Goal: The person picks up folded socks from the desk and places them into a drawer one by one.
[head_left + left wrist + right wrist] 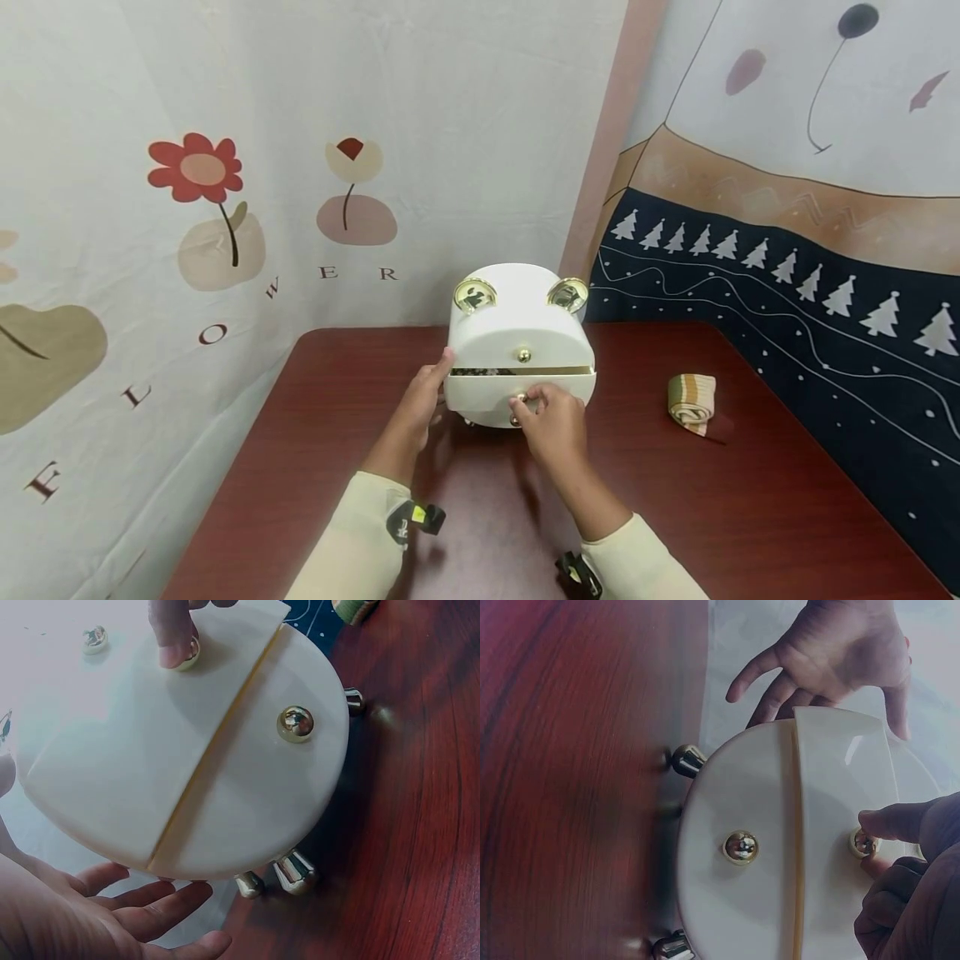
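A white rounded box (517, 321) with drawers, gold knobs and gold ear-like discs stands on the table. Its middle drawer (480, 397) is pulled out a little, and a strip of something dark and patterned shows in the gap. The thumb and index finger of my right hand (557, 423) pinch that drawer's gold knob (865, 842). On the box's left side lies my left hand (418, 404), fingers mostly straight against the wall, thumb raised toward the front edge. Above is the top drawer's knob (523, 355); the bottom drawer's knob (741, 847) sits below the ledge.
A rolled striped cloth (692, 402) lies to the right on the dark red wooden table (300, 467). Short gold feet (295, 871) hold the box up. Printed fabric (450, 150) hangs behind the table and along its right side.
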Action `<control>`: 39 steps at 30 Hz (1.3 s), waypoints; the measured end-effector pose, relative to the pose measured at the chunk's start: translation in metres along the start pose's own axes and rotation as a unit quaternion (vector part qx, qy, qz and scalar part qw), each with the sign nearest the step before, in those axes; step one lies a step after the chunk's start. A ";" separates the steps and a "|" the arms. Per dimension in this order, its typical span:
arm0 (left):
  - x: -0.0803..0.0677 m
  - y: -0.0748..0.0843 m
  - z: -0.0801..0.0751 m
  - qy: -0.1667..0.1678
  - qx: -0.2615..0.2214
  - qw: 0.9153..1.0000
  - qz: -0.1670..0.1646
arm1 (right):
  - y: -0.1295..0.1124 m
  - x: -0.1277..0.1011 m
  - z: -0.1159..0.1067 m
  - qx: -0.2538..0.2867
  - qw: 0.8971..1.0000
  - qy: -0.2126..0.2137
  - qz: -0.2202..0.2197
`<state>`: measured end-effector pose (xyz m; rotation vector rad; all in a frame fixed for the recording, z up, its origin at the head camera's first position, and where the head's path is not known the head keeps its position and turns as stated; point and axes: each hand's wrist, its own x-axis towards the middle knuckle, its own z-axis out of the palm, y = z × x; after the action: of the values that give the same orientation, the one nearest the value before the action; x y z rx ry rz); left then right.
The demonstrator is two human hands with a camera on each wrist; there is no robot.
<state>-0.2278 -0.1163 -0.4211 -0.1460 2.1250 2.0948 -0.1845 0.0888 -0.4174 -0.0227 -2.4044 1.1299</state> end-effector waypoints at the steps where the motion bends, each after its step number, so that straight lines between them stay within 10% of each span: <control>1: 0.000 0.000 0.000 0.000 -0.001 1.000 -0.001 | 0.000 0.001 0.001 -0.002 1.000 0.001 -0.001; 32: -0.002 -0.003 0.001 0.006 0.020 1.000 0.006 | 0.012 0.010 0.007 0.025 1.000 -0.005 0.013; 39: -0.003 -0.001 0.001 0.010 0.022 1.000 0.007 | 0.021 0.012 0.009 -0.017 0.993 -0.092 0.074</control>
<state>-0.2247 -0.1159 -0.4217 -0.1488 2.1874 2.0609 -0.2027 0.0986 -0.4330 -0.1142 -2.6217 1.2025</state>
